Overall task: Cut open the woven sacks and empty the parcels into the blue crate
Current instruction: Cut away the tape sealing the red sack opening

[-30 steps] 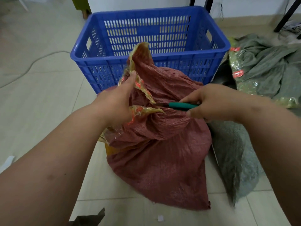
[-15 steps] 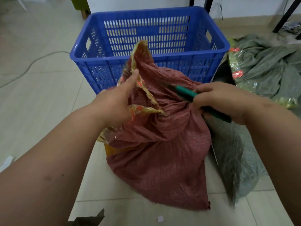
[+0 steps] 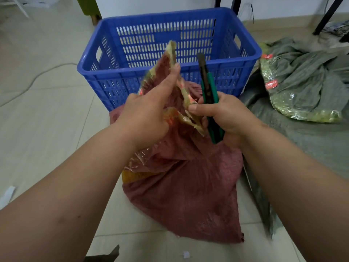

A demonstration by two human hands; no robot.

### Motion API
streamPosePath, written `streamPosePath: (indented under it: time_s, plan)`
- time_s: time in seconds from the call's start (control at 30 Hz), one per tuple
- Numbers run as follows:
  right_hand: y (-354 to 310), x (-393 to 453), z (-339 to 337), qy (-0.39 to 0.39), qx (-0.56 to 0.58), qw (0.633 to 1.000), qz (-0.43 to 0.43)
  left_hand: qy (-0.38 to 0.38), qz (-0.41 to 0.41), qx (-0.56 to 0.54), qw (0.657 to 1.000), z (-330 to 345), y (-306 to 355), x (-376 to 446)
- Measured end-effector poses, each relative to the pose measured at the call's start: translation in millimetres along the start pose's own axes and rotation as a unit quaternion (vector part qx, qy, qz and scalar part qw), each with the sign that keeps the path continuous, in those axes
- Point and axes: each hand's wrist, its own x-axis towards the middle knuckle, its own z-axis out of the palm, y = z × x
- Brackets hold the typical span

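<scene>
A dark red woven sack point(image 3: 188, 195) stands on the tiled floor just in front of the blue crate point(image 3: 168, 80). Its top is wrapped in yellowish tape with red marks point(image 3: 184, 91). My left hand point(image 3: 149, 112) grips that taped top and holds it up. My right hand point(image 3: 224, 114) grips a green utility knife point(image 3: 208, 91), which points upward beside the taped top; its thumb and fingertips also touch the tape's edge. The crate looks empty through its slots.
Grey-green woven sacks point(image 3: 306, 82) lie on the floor to the right, with clear tape and red labels. A grey cable point(image 3: 37, 76) crosses the floor at the left. Black furniture legs point(image 3: 328, 16) stand at the back right. Scraps of paper point(image 3: 186, 254) dot the near floor.
My right hand has swung the knife from lying sideways across the sack to pointing upward, and moved in close to the taped top. My left hand has lifted the top slightly.
</scene>
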Motion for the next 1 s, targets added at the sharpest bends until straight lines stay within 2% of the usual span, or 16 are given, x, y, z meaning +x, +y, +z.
streamPosePath:
  time_s: [0.13,0.23,0.3,0.43,0.53,0.57,0.67,0.73,0.87,0.93,1.0]
  plan:
    - [-7,1,-8,0.061,0.046,0.997,0.001,0.020,-0.064,0.027,0.997,14,-14,3]
    - [-8,1,-11,0.108,0.117,0.987,0.010,-0.006,-0.034,0.116,0.993,15,-21,6]
    - [-9,1,-10,0.114,0.134,0.984,0.005,-0.024,0.001,0.136,0.990,14,-15,7]
    - [-14,0,-3,0.094,0.157,0.983,-0.006,0.036,0.099,0.057,0.993,19,5,5]
    - [-18,-1,-5,0.086,0.143,0.986,-0.016,0.083,0.096,-0.014,0.992,23,5,7]
    - [-19,-1,-8,0.092,0.115,0.989,-0.019,0.093,0.088,-0.036,0.991,24,2,8]
    - [-23,-3,-24,0.147,-0.096,0.983,-0.050,0.109,0.068,-0.092,0.987,22,-10,10]
    - [-30,-5,-35,0.140,-0.175,0.972,-0.074,0.111,0.051,-0.108,0.987,19,-14,11]
    - [-55,-22,-49,-0.005,-0.276,0.958,-0.077,0.134,0.054,-0.073,0.987,20,-19,12]
    - [-64,-32,-51,-0.070,-0.379,0.919,-0.078,0.149,0.043,-0.056,0.986,21,-22,12]
    - [-68,-38,-48,-0.100,-0.468,0.875,-0.072,0.159,0.025,-0.037,0.986,21,-23,11]
